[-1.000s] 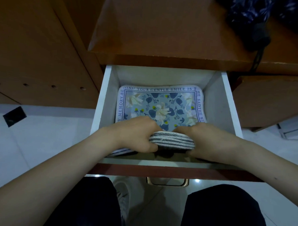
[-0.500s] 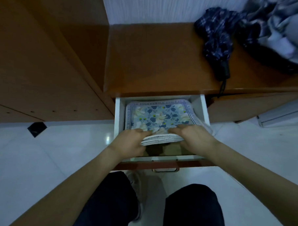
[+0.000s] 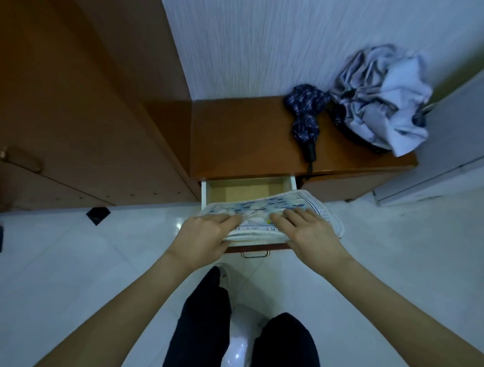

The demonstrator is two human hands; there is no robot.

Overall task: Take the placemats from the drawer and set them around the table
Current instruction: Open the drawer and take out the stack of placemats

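The stack of placemats (image 3: 270, 218) now sits raised above the open drawer (image 3: 249, 187), where a second ago it lay flat on the bottom. The drawer's bare tan floor shows at 12 o'clock of the stack, and the stack's right edge overhangs the drawer wall at 3 o'clock. The left hand (image 3: 205, 237) and right hand (image 3: 308, 230), earlier curled at the near edge, now lie with fingers spread flat on top, gripping that edge.

We see a low wooden cabinet (image 3: 237, 138) on white tiled floor (image 3: 399, 245); on its top lie a folded dark patterned umbrella (image 3: 304, 122) and crumpled pale cloth (image 3: 383, 98), touching.
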